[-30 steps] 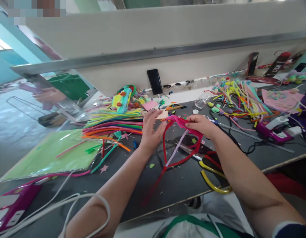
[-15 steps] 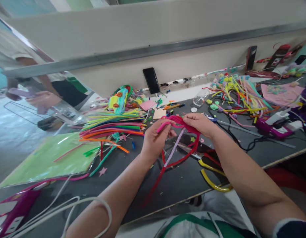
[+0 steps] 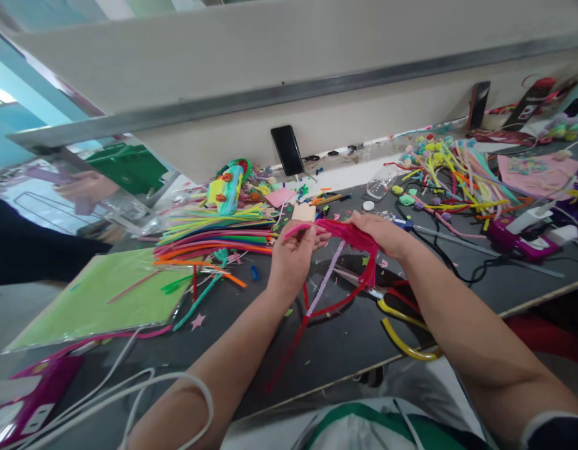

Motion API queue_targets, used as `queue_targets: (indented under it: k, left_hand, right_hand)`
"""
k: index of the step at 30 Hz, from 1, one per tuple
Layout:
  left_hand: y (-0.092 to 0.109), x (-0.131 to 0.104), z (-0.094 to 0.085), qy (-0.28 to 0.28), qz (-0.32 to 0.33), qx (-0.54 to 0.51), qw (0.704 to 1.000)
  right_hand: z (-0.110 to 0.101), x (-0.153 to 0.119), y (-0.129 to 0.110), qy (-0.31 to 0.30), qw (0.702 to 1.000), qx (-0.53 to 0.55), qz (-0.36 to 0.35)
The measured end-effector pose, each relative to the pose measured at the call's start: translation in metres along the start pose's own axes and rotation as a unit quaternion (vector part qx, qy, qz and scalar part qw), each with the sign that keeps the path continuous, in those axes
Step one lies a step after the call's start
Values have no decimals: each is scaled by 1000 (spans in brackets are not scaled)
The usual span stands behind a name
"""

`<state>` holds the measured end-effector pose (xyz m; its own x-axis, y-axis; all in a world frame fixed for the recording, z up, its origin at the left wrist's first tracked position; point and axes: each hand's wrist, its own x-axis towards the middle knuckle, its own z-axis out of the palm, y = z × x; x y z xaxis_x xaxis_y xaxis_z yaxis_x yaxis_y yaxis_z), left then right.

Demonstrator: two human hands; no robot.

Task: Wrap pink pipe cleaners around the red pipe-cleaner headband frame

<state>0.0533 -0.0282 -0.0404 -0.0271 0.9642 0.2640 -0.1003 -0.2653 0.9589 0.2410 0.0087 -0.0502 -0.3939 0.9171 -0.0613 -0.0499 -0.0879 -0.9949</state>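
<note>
Between my hands is a shape of pink and red pipe cleaners (image 3: 347,234), with red loops and a lilac stem (image 3: 325,279) hanging below it. My left hand (image 3: 293,253) pinches a pink strand at its left end, thumb against the fingers. On the right side, my right hand (image 3: 380,234) is closed on the pink bundle, its fingertips at the top edge. Under the hanging loops lie pliers with yellow handles (image 3: 405,319), partly hidden by my right forearm.
Pipe cleaners (image 3: 218,240) lie in a bundle at left, beside a green sheet in plastic (image 3: 96,300). A phone (image 3: 287,150) leans on the partition. A purple power strip (image 3: 520,240) and tangled pipe cleaners (image 3: 452,178) are at right. White cables (image 3: 202,387) cross my left forearm.
The pink strand's left end now lies lower and straighter in my left hand, and the strands are closer together. At far left, the person in a light shirt is gone and a dark shape has appeared.
</note>
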Motion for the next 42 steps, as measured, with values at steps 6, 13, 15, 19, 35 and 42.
queue_targets:
  k: [6, 13, 15, 19, 35, 42]
  left_hand:
    - [4, -3, 2, -1, -44, 43, 998]
    - [9, -16, 3, -117, -174, 250, 945]
    - [13, -18, 5, -149, -220, 253, 930]
    - [27, -22, 13, -183, -341, 151, 909]
    - [10, -24, 17, -31, -429, -179, 885]
    - [6, -33, 28, 73, -351, -242, 901]
  right_hand:
    - [0, -2, -3, -51, 998, -42, -19]
    - [1, -5, -7, -43, 999, -25, 2]
    - [1, -6, -8, -44, 998, -39, 5]
    - [3, -6, -9, -39, 997, -60, 2]
    - [3, -8, -8, -71, 995, -63, -29]
    - [3, -8, -7, -143, 984, -80, -64]
